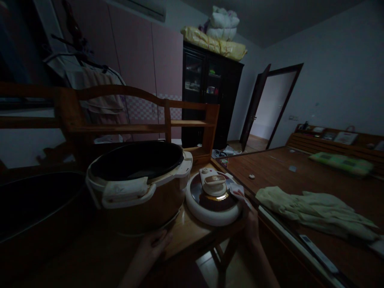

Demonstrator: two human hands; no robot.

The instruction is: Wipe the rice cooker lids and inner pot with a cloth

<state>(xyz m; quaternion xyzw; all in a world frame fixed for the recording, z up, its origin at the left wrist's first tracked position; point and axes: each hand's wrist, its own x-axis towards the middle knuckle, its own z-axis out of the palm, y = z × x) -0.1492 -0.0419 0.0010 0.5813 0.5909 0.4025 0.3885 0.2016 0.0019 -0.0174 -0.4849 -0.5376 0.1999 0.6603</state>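
In my right hand point(250, 218) is a white wiping cloth or tissue point(236, 189), pressed against the right side of a round lid point(199, 214). The lid lies on the wooden table, with a white rim, a dark shiny top and a handle point(215, 179) in the middle. My left hand point(156, 242) rests at the table edge in front of the cooker, fingers loosely apart and holding nothing. Just behind it stands a large electric cooker body point(150, 208) without its lid, a dark pot point(135, 160) inside. Shadow dims the left hand's fingers.
To the left is a big dark pot point(39, 208). A wooden shelf frame point(189, 125) rises behind the cooker. On the right, a bed surface point(270, 168) holds a crumpled pale green cloth point(312, 206), a remote control point(318, 253) and a small round white item point(251, 176).
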